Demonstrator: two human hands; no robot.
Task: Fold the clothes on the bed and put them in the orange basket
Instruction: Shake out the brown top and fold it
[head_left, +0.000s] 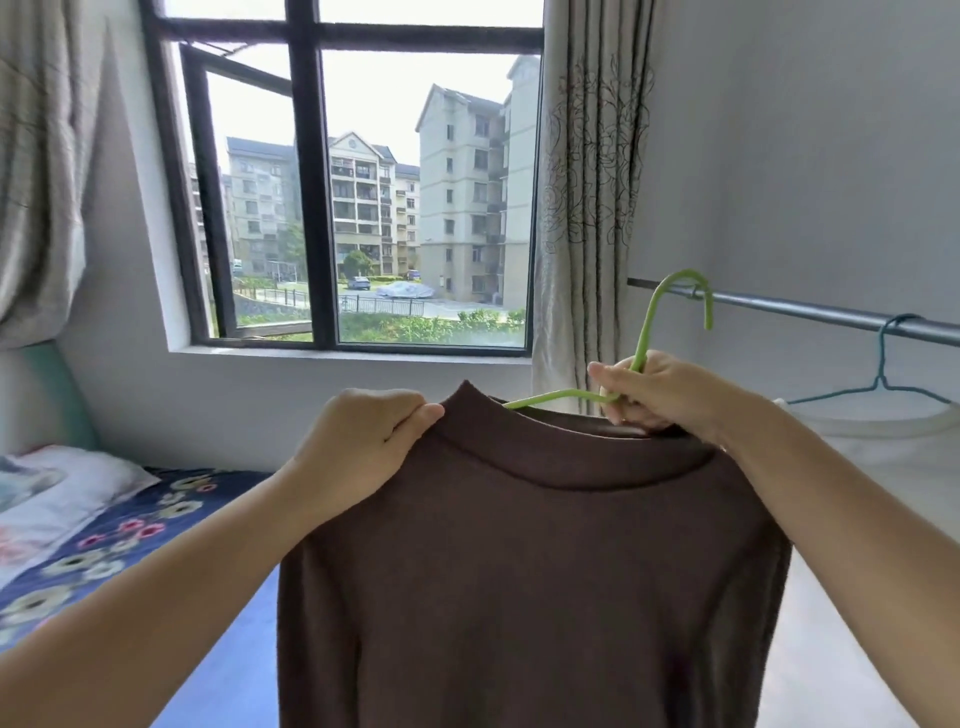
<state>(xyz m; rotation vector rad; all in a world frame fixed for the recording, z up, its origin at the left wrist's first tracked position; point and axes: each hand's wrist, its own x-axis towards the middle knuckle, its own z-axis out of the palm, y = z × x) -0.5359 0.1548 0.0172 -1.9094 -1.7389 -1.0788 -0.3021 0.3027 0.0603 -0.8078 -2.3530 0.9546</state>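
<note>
At the far left a bed (171, 499) with a blue flowered cover carries a pale pillow (57, 483) near its head, below a gathered curtain (36, 171). Further right, the left hand (358, 441) is curled into a pinch on the collar of a brown sweater (530, 582), thumb against the fabric at the neck's left side. The sweater hangs upright between both arms in front of the window (363, 197), its body dropping out of view at the bottom. The right hand (654, 389) grips the stem of a green hanger (660, 322), fingers wrapped round it at the sweater's right shoulder; one hanger arm pokes out of the neck opening. The hanger's hook is over a metal rail (831, 314). Further right on the rail a blue hanger (883, 364) holds a white garment (872, 431). No basket is visible.
</note>
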